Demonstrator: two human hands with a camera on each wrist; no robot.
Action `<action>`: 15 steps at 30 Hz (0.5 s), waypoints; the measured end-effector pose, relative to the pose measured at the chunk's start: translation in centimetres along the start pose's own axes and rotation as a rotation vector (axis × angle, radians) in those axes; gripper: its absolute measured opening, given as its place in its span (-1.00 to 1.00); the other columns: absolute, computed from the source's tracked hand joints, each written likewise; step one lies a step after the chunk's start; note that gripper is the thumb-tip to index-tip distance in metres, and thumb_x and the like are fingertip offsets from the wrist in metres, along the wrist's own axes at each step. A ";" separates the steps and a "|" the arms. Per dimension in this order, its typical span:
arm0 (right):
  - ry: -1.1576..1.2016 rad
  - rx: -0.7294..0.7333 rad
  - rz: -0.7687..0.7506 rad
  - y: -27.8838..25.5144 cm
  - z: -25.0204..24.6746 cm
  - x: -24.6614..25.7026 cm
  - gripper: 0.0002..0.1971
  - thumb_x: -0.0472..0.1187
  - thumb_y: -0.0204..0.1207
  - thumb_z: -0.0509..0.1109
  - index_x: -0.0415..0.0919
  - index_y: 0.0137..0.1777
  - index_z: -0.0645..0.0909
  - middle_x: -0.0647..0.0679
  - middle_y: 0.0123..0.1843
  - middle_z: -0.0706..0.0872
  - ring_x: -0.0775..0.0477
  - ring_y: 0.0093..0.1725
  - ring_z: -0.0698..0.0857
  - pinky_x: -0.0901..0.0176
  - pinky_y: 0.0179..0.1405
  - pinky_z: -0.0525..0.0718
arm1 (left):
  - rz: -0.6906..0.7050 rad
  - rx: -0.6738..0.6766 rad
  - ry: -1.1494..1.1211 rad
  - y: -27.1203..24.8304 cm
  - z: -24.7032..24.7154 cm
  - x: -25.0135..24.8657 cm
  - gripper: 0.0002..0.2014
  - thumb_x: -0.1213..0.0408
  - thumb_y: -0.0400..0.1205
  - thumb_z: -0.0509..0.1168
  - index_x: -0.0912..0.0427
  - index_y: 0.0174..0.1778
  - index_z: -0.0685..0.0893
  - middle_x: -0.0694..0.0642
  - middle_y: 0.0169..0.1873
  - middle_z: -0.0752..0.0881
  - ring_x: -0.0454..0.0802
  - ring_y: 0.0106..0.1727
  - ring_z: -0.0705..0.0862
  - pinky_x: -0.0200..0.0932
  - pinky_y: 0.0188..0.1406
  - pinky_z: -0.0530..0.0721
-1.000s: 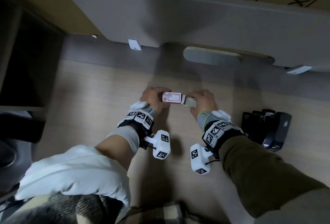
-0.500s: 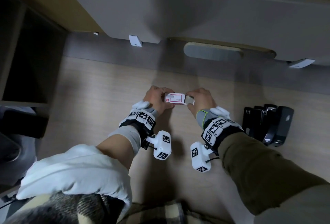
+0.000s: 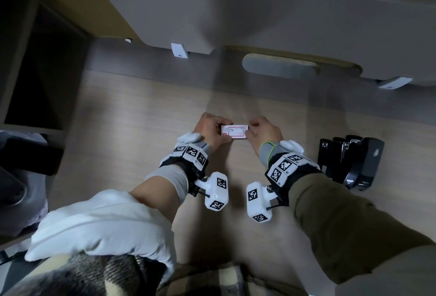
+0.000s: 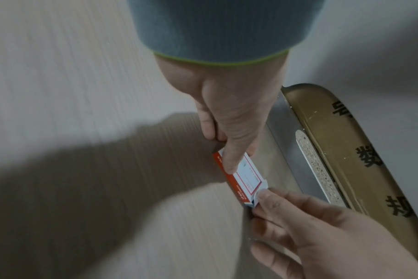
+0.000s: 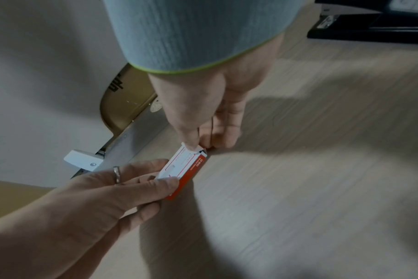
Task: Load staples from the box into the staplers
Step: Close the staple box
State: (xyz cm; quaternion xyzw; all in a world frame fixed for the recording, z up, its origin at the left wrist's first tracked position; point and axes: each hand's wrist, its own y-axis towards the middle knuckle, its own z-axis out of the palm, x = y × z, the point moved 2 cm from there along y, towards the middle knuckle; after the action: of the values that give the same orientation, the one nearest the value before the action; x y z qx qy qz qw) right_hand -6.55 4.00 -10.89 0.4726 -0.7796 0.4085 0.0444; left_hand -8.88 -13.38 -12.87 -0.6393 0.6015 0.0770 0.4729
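A small red-and-white staple box [image 3: 235,132] is held just above the wooden desk [image 3: 132,135] between both hands. My left hand [image 3: 218,130] grips its left end, thumb on top [image 4: 229,160] and fingers underneath. My right hand [image 3: 252,130] pinches the white flap at the box's right end [image 5: 191,148]. The box [image 5: 183,169] lies level and no staples show. Several black staplers [image 3: 351,161] stand grouped on the desk to the right of my right wrist, untouched.
A grey panel [image 3: 259,12] on white clips [image 3: 179,50] runs along the back of the desk, with cardboard behind it. A dark shelf opening [image 3: 42,71] is at the left. Bare desk lies in front of and left of the hands.
The grey inner part that stuck out of the box's right end no longer shows. My right hand has closed in on that end, and both hands have drifted slightly away from me.
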 end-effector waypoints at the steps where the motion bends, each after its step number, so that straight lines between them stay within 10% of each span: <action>1: 0.011 0.007 0.023 -0.1 0.1 -0.3 -0.74 -0.11 0.51 0.44 -0.03 0.19 0.65 -0.07 0.08 0.81 -0.19 0.13 0.74 0.10 0.15 0.67 | -0.001 0.011 0.003 0.0 0.1 0.1 -0.62 0.28 0.30 0.58 0.03 0.05 0.85 0.06 -0.03 0.79 -0.26 -0.30 0.72 -0.63 -0.35 0.48; 6: 0.067 0.005 0.091 -0.4 0.4 -1.2 -0.89 -0.02 0.45 0.47 0.05 -0.06 0.71 0.06 -0.06 0.83 -0.10 -0.02 0.77 0.15 0.09 0.70 | 0.008 0.043 0.101 -0.4 0.2 0.1 -0.46 0.14 0.28 0.64 -0.16 0.20 0.75 -0.05 0.14 0.51 -0.12 -0.01 0.68 -0.28 0.00 0.66; 15: 0.022 0.022 0.135 0.0 0.4 -1.6 -0.79 0.08 0.40 0.46 0.07 -0.37 0.57 0.08 -0.08 0.81 -0.14 -0.08 0.76 0.14 0.01 0.72 | 0.014 0.015 0.172 -1.0 -0.6 0.7 -0.53 0.11 0.29 0.66 -0.28 0.10 0.74 -0.07 0.08 0.53 -0.12 -0.05 0.66 -0.21 -0.07 0.67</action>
State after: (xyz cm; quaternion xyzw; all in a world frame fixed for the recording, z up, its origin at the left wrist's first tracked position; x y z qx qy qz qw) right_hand -5.55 4.80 -11.91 0.4150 -0.8047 0.4240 0.0201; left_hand -8.15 -14.45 -12.51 -0.6357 0.6449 0.0208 0.4237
